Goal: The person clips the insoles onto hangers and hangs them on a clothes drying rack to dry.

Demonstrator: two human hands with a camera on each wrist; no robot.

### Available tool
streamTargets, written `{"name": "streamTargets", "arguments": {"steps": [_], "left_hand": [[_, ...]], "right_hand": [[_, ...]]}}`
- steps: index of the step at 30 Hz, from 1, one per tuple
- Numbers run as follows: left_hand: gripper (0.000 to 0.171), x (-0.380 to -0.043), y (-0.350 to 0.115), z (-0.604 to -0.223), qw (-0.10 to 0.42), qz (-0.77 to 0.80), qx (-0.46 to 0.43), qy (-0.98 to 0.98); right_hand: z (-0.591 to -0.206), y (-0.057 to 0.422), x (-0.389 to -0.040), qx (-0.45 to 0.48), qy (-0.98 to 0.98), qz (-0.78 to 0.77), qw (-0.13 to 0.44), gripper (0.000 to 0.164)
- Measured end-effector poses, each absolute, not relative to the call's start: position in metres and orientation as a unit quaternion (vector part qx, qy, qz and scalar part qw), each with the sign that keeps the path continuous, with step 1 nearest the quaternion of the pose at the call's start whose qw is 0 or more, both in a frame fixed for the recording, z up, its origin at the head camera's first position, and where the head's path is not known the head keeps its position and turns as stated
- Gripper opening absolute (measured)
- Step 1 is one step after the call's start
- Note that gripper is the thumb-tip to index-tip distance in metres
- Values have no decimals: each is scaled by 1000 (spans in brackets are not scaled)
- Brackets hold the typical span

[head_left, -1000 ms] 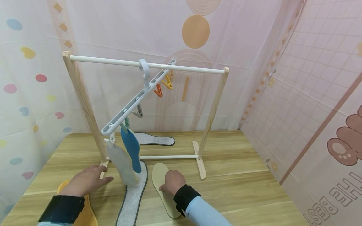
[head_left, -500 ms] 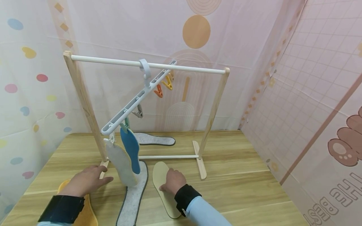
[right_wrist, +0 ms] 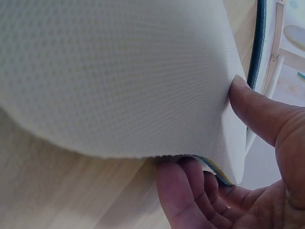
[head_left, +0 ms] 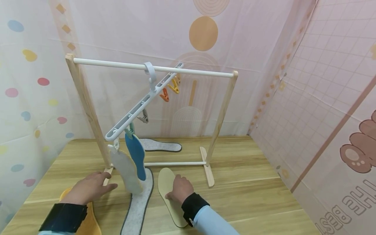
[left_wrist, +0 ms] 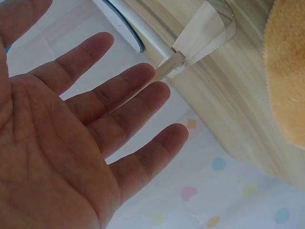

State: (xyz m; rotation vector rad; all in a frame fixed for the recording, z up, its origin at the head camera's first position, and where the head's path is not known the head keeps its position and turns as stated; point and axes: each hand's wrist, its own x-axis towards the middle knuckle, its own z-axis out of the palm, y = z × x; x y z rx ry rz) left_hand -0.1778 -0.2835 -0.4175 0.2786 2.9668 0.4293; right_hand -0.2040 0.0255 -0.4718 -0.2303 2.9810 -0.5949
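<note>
My right hand holds a pale yellow insole by its side. In the right wrist view the thumb presses on the dotted top of this insole, and the other fingers curl under its edge, where a blue and yellow underside shows. My left hand is spread with nothing in it, beside the foot of the wooden rack and above an orange fuzzy insole. A white insole and a blue insole hang from clips on a grey clip hanger.
A grey felt insole lies between my hands, partly behind the hanging white one. Another grey insole lies behind the rack. The hanger hooks over the white top bar. An orange clip, a yellow clip and a grey clip hang from it.
</note>
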Motion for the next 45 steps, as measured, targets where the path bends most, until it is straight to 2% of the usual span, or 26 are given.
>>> {"name": "streamTargets", "arguments": {"steps": [15, 22, 38, 45], "left_hand": [[57, -179, -283, -413, 55, 145, 94, 983], [56, -180, -283, -414, 53, 144, 95, 984], [57, -180, -283, -414, 53, 141, 96, 984], [59, -180, -283, -412, 56, 142, 94, 984]], "right_hand": [[-473, 26, -206, -66, 966, -246, 52, 75], [-475, 26, -208, -68, 968, -239, 35, 73], [-477, 32, -213, -96, 968, -232, -7, 39], [-472, 35, -213, -108, 959, -262, -4, 27]]}}
